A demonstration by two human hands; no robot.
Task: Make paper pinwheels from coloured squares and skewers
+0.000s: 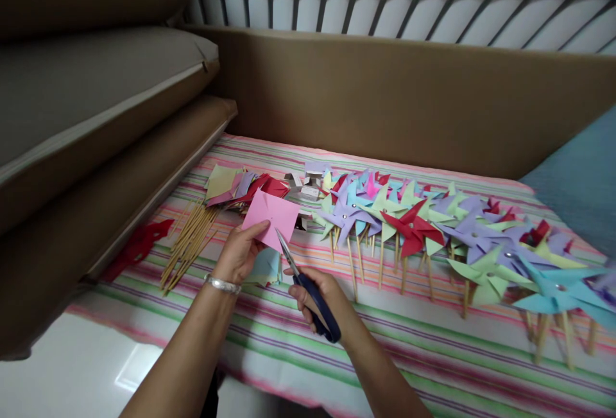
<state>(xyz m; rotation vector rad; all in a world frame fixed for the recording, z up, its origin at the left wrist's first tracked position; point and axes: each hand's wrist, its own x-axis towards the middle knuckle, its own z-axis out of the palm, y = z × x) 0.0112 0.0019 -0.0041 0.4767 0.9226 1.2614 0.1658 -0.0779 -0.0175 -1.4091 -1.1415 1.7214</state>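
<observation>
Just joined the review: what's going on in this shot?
A person's left hand holds a pink paper square. The right hand holds scissors, blades at the square near its lower corner; I can't tell if they've cut in. Pinwheels crowd the right; loose sticks and piled paper sheets lie left, all on a striped cloth.

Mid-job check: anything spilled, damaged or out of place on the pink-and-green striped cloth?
Nothing looks spilled or damaged. The left side is untidy: a crumpled red piece, too unclear to identify, lies beside thin tan wooden sticks that splay unevenly. The pink square paper sheet and navy-handled metal scissors look normal.
</observation>
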